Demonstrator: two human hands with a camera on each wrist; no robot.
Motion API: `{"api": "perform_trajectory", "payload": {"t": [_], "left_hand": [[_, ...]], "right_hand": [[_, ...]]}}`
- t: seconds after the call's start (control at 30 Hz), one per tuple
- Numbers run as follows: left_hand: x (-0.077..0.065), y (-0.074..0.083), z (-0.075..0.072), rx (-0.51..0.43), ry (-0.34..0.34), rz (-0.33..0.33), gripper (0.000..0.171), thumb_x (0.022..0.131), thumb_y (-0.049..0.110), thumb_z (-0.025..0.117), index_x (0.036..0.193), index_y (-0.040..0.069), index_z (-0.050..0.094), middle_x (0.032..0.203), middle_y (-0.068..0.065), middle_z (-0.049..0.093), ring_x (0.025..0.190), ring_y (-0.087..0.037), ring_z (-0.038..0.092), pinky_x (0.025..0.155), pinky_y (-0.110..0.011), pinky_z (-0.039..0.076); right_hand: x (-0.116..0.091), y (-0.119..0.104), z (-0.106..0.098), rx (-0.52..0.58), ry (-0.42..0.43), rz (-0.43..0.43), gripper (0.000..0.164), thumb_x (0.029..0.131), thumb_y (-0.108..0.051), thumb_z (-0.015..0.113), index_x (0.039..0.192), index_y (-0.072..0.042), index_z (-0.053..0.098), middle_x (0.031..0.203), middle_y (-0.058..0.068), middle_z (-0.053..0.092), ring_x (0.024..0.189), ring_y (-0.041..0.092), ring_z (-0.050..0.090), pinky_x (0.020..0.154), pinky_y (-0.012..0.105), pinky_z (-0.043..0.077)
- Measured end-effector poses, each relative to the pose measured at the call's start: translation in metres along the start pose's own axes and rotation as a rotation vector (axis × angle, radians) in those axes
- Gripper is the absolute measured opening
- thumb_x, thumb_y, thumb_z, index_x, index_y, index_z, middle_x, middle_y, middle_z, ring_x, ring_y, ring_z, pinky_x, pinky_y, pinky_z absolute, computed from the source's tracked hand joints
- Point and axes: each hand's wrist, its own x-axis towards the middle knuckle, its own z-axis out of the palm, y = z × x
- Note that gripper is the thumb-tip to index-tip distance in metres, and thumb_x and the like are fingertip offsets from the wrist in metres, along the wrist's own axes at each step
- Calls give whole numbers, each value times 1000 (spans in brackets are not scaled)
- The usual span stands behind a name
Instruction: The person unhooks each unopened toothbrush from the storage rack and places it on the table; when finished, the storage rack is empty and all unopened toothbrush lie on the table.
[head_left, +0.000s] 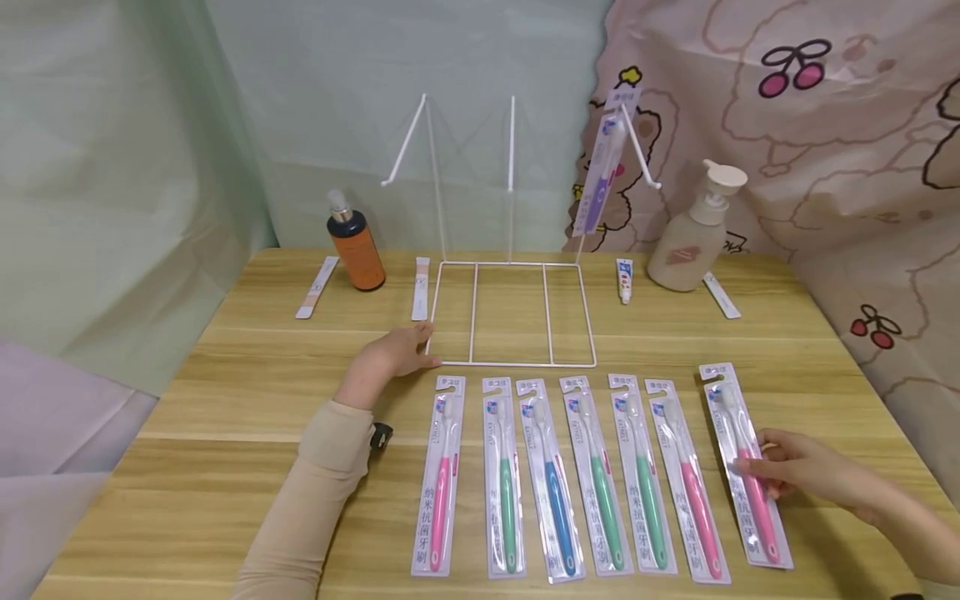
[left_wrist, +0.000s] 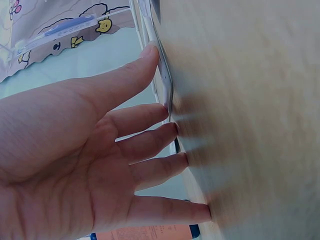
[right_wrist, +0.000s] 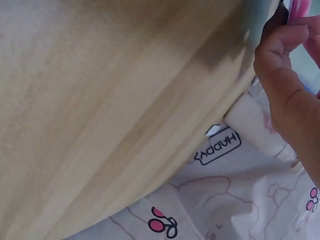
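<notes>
My right hand (head_left: 813, 471) pinches a pink packaged toothbrush (head_left: 756, 492) by its right edge, thumb over the front. In the right wrist view, the fingers of that hand (right_wrist: 287, 65) curl at a sliver of the pack. My left hand (head_left: 393, 352) rests at the front left corner of a white wire display rack (head_left: 517, 364). Seen from the left wrist, its fingers (left_wrist: 150, 142) are extended, tips down at the table and the wire. A purple packaged toothbrush (head_left: 600, 179) hangs on the rack's right hook; the left and middle hooks are bare.
Several packaged toothbrushes with pink, green and blue handles, one a blue toothbrush (head_left: 553, 483), lie in a row in front of the rack. Behind stand an orange bottle (head_left: 360, 254) and a cream pump bottle (head_left: 686, 242). A small toothpaste tube (head_left: 625, 279) and slim sachets (head_left: 421, 287) lie near them.
</notes>
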Motion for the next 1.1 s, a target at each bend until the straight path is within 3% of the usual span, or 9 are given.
{"api": "perform_trajectory", "payload": {"t": [0.23, 0.5, 0.77, 1.0, 1.1], "left_hand": [[-1, 1, -1, 1, -7, -2, 73, 94, 35, 55, 148, 2, 18, 154, -16, 16, 138, -37, 22, 112, -48, 23], [-2, 0, -1, 9, -3, -7, 72, 94, 34, 54, 148, 2, 19, 154, -16, 17, 138, -38, 22, 112, -49, 23], [-1, 1, 0, 16, -4, -4, 72, 94, 35, 54, 148, 3, 20, 154, -15, 17, 138, -36, 22, 112, -48, 23], [1, 0, 0, 29, -2, -6, 72, 94, 35, 54, 148, 2, 20, 154, -15, 17, 138, -37, 22, 112, -48, 24], [1, 0, 1, 36, -3, -11, 72, 94, 35, 54, 148, 3, 20, 154, -15, 17, 138, -37, 23, 111, -48, 25]], "right_hand": [[3, 2, 7, 17, 43, 88, 36, 92, -25, 59, 105, 5, 44, 73, 3, 60, 65, 12, 58, 62, 27, 53], [3, -3, 10, -24, 35, 114, 35, 90, -28, 61, 100, 2, 46, 73, 5, 62, 64, 14, 59, 59, 29, 55], [0, -8, 7, -326, 212, 173, 36, 84, -38, 67, 91, -6, 53, 61, 0, 58, 55, 16, 59, 47, 24, 46], [8, -22, -3, -378, 219, 107, 32, 92, -35, 58, 97, -4, 56, 66, 0, 60, 59, 13, 57, 52, 24, 44], [17, -30, -9, -370, 198, 7, 33, 94, -32, 56, 105, -1, 57, 73, 2, 63, 64, 11, 58, 55, 25, 48]]}}
